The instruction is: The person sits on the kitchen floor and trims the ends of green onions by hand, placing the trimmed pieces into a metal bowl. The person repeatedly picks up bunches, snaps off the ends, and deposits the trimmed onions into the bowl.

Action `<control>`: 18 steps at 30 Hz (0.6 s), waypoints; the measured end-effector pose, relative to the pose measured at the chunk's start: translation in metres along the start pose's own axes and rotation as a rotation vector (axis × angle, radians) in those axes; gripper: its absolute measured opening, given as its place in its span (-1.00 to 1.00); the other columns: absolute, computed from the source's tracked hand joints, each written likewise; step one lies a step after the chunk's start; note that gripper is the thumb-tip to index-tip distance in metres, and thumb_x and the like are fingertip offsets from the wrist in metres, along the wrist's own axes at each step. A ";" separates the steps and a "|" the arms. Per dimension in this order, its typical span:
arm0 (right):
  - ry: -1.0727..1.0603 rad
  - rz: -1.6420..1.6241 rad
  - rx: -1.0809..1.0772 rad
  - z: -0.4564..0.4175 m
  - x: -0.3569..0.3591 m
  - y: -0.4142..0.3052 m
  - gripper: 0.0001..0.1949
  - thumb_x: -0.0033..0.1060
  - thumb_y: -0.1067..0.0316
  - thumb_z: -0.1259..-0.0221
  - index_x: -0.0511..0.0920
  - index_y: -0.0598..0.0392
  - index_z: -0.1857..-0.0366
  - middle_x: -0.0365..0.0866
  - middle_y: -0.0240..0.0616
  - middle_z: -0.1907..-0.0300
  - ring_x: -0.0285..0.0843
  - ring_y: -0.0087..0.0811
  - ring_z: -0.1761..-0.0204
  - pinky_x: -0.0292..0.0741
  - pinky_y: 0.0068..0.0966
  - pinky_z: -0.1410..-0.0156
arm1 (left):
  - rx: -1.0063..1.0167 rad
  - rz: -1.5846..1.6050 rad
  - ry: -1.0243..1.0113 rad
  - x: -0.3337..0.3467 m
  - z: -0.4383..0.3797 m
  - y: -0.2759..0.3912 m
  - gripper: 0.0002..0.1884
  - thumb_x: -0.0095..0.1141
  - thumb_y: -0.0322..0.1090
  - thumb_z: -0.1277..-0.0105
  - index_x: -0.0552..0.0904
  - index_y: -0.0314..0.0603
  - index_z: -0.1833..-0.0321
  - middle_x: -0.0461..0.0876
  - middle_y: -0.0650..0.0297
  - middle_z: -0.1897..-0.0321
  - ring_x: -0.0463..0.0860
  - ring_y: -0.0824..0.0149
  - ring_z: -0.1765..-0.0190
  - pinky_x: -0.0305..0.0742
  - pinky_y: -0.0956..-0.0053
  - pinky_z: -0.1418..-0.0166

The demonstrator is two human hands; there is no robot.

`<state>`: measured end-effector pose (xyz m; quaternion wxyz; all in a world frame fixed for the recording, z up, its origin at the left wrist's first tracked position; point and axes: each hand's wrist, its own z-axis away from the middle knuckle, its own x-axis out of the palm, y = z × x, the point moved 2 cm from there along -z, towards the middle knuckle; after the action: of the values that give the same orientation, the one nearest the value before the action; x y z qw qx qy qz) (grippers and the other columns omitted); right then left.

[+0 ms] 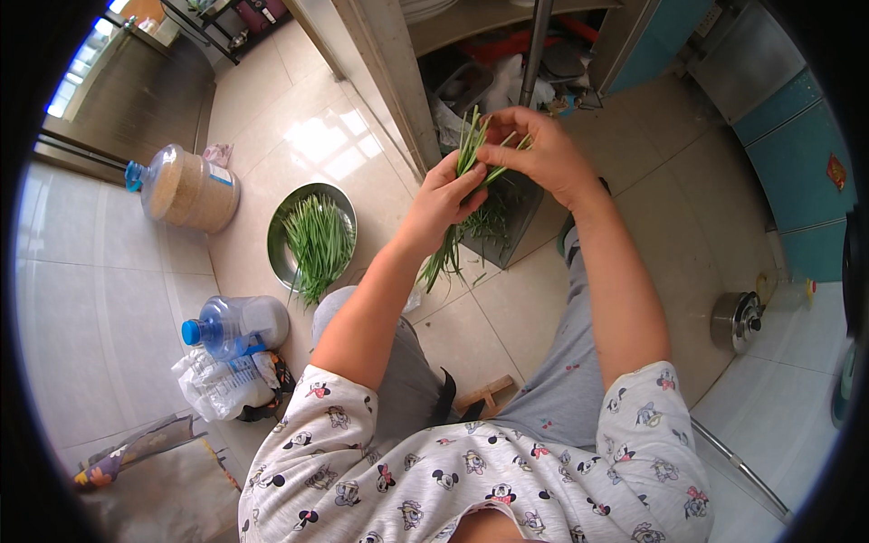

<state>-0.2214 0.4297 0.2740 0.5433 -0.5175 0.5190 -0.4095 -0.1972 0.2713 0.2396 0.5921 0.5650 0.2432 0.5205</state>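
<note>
A bunch of long green leafy stalks, apparently Chinese chives (445, 256), is gripped in my left hand (446, 197), the leaves hanging down toward me. My right hand (540, 155) is at the upper ends of the bunch, with a few pale stalks between thumb and fingers. Below both hands stands a dark square bin (517, 237) with green scraps (487, 220) in it. To the left on the floor, a round metal basin (275, 248) holds a pile of the same chives (318, 244). A few scraps lie on the tiles beside the bin.
Left, a plastic jug of grain (187, 186), a blue-capped jug (254, 326) and a white plastic bag (227, 387) lie along the wall. Ahead is an open cabinet (468, 34) with a metal pole (536, 51). A metal kettle (733, 322) stands right; a small wooden stool (487, 395) is between my legs.
</note>
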 end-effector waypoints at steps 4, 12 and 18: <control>0.035 -0.190 0.020 -0.008 -0.003 0.015 -0.82 0.33 0.33 -0.16 0.62 0.19 0.25 0.61 -0.41 0.39 0.50 -0.63 0.30 0.43 -0.64 0.15 | -0.002 0.021 -0.110 0.003 -0.001 -0.003 -0.74 0.00 -0.18 -0.44 0.45 -0.06 -0.10 0.35 0.55 0.41 0.31 0.69 0.43 0.02 0.79 0.52; 0.184 -0.170 -0.062 0.001 0.015 -0.002 -0.81 0.33 0.37 -0.16 0.59 0.18 0.20 0.62 -0.39 0.40 0.56 -0.60 0.30 0.46 -0.69 0.16 | -0.026 -0.016 -0.009 0.007 0.001 0.004 -0.83 -0.01 -0.14 -0.46 0.47 -0.02 0.10 0.36 0.56 0.43 0.30 0.70 0.42 0.18 0.81 0.41; 0.213 -0.396 0.045 -0.007 0.000 0.015 -0.82 0.29 0.40 -0.18 0.57 0.19 0.19 0.67 -0.32 0.36 0.59 -0.59 0.35 0.48 -0.65 0.18 | 0.058 -0.076 -0.067 0.006 -0.008 0.002 -0.80 -0.03 -0.15 -0.47 0.44 -0.10 0.23 0.30 0.51 0.55 0.26 0.66 0.49 0.17 0.72 0.44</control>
<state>-0.2297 0.4310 0.2594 0.4060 -0.5507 0.4526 -0.5720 -0.2032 0.2794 0.2410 0.6025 0.5895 0.2596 0.4713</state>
